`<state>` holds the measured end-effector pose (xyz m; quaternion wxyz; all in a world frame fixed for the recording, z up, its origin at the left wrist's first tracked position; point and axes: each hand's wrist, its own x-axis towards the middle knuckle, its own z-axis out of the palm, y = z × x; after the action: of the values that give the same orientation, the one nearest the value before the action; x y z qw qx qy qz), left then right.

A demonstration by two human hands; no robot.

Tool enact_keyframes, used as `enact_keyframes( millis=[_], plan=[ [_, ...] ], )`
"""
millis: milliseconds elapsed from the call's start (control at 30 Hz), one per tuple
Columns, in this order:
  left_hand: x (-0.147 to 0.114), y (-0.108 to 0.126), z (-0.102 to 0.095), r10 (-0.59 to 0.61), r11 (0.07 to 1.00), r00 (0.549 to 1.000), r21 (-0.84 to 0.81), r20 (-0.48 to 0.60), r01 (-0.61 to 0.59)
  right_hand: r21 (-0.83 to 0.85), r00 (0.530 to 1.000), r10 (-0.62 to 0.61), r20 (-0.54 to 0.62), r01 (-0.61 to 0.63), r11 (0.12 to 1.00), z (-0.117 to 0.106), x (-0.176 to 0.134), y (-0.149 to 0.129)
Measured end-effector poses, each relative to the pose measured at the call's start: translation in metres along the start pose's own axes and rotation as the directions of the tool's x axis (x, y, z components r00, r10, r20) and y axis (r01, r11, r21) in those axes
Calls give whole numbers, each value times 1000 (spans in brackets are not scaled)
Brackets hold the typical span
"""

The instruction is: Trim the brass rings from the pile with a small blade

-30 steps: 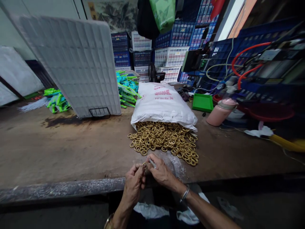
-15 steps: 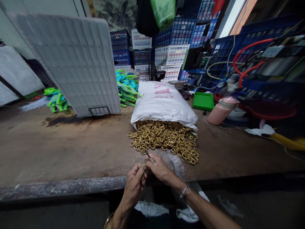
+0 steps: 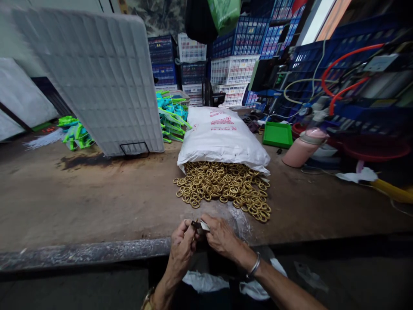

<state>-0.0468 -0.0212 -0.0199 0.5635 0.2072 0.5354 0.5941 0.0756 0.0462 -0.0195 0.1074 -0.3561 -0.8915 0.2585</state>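
Observation:
My left hand (image 3: pixel 183 242) is closed in a pinch near the table's front edge. Between its fingertips is a small gold ring, mostly hidden by the fingers. My right hand (image 3: pixel 222 236) grips a small knife (image 3: pixel 204 225) with a pale handle; its dark blade points left and touches or crosses the left fingertips. Just beyond both hands lies a heap of gold rings (image 3: pixel 222 185), spilling from the mouth of a white sack (image 3: pixel 222 137) with red print.
A grey-white ribbed panel (image 3: pixel 106 86) stands upright on the wooden table (image 3: pixel 97 202). Green and blue plastic pieces (image 3: pixel 172 116) lie behind it. To the right are a green tray (image 3: pixel 277 134) and a pink bottle (image 3: pixel 303 148). Stacked crates (image 3: pixel 235 71) fill the back.
The knife has swung from pointing up and away to lying across toward the left fingertips. My right hand has turned and shifted slightly right; the left hand stays pinched in nearly the same place.

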Motion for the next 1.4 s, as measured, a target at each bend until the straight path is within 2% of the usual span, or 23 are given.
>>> enact_keyframes(
  millis=[133,233,333,500,600,767,867,1000,1100,1233,1333,1400],
  plan=[
    [-1,-1,-1,99,994,995,56,-17,-98,-81,997,68,49,-64,995,-2,2,-3],
    [-9,1,-2,141,984,990,115,-5,-140,-157,994,97,41,-90,984,-3,6,5],
    [-19,4,1,83,995,995,55,55,-86,-224,988,152,-4,-149,963,-5,14,18],
    [-21,9,4,-106,973,992,-197,73,118,-195,981,147,-131,-170,966,-11,36,20],
    [-16,8,0,-92,953,992,-282,86,113,-174,964,214,-158,-241,955,-7,49,12],
    [-11,7,-8,-92,932,991,-342,93,118,-247,964,221,-150,-253,935,4,60,11],
    [-8,9,-11,-124,904,984,-394,130,166,-247,959,251,-131,-276,929,3,62,12],
    [-3,12,-12,-140,886,984,-429,113,175,-106,962,245,-120,-257,961,-6,58,11],
    [0,14,-10,-101,918,993,-380,61,116,165,960,271,-67,-257,952,-14,51,10],
    [5,11,-6,42,987,999,-157,-14,-44,527,959,258,116,-280,802,-22,36,7],
    [6,9,-1,178,982,983,74,-38,-175,647,925,247,290,-380,662,-27,26,5],
    [5,9,2,257,950,966,182,-2,-252,700,891,216,399,-449,555,-30,22,4]
  ],
)
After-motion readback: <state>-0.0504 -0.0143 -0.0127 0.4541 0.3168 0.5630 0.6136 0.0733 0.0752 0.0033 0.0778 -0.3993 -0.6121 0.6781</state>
